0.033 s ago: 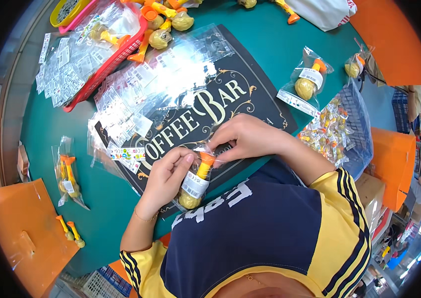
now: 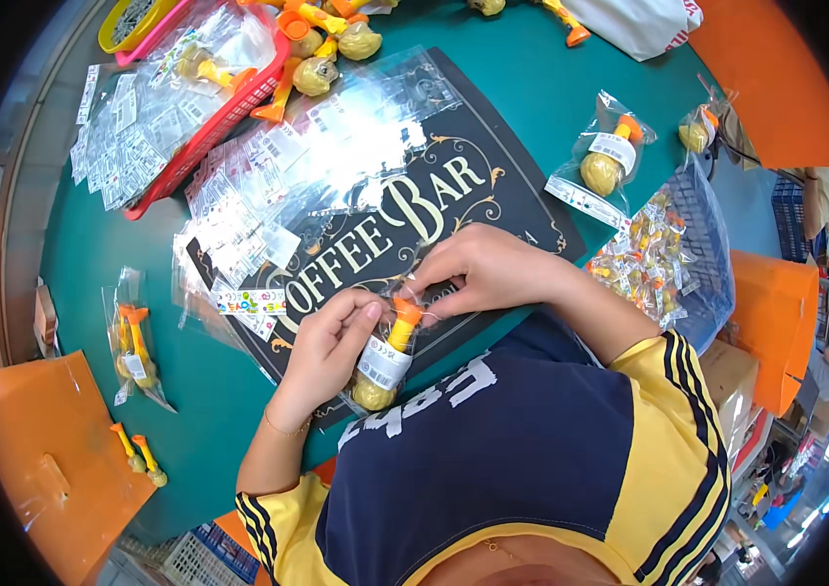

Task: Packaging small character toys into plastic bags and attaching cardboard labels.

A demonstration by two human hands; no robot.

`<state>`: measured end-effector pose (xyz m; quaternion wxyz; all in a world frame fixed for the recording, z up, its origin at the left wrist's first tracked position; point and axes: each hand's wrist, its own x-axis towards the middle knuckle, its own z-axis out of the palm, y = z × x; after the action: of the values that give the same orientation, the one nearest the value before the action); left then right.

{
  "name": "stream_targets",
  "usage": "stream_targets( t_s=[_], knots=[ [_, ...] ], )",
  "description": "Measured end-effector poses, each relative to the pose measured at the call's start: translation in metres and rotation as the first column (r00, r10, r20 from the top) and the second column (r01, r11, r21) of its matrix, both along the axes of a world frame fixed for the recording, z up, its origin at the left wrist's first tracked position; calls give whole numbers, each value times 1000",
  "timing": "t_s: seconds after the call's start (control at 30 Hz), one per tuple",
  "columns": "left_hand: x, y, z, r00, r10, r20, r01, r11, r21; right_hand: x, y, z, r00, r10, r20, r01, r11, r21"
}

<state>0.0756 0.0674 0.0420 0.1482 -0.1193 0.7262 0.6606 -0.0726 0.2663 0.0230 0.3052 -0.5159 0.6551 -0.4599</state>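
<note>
Close to my body, a clear plastic bag [image 2: 412, 344] holds a toy [image 2: 403, 327] with a gold ball at one end, a yellow stem and an orange flared end. A white paper band [image 2: 384, 363] wraps its middle. My left hand [image 2: 329, 337] is closed on the bag's left side, thumb and fingers by the orange end. With bent fingers, my right hand [image 2: 463, 278] pinches the bag's upper edge beside that same end. Beneath both hands lies a black printed mat [image 2: 522, 186].
Loose flat bags [image 2: 268, 166] cover the mat's far left, beside a red basket [image 2: 204, 146]. Similar toys [image 2: 317, 76] are piled at the back. Bagged toys lie left [image 2: 136, 347] and right [image 2: 610, 161]. A blue crate [image 2: 712, 244] of packed toys stands at right.
The bag's top edge has shifted slightly at my right fingertips. Both hands stay in nearly the same place, and everything else is still.
</note>
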Motion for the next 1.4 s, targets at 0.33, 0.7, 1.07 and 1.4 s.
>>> stream_targets(
  t_s=[0.33,0.7,1.07,1.4],
  knots=[
    [-1,-2,-1,999,33,20,-34,999,6,7,-3,2,999,-32,13,31,997,77],
    [-39,-8,-6,997,37,63,-32,997,-73,15,4,0,993,-115,-32,116,992,45],
    [-46,4,-11,996,79,45,-77,996,-48,33,-17,1,850,-521,-74,525,831,181],
    [-45,-1,-3,986,79,144,-75,997,-36,37,-21,-6,787,-601,-140,608,794,11]
  ],
)
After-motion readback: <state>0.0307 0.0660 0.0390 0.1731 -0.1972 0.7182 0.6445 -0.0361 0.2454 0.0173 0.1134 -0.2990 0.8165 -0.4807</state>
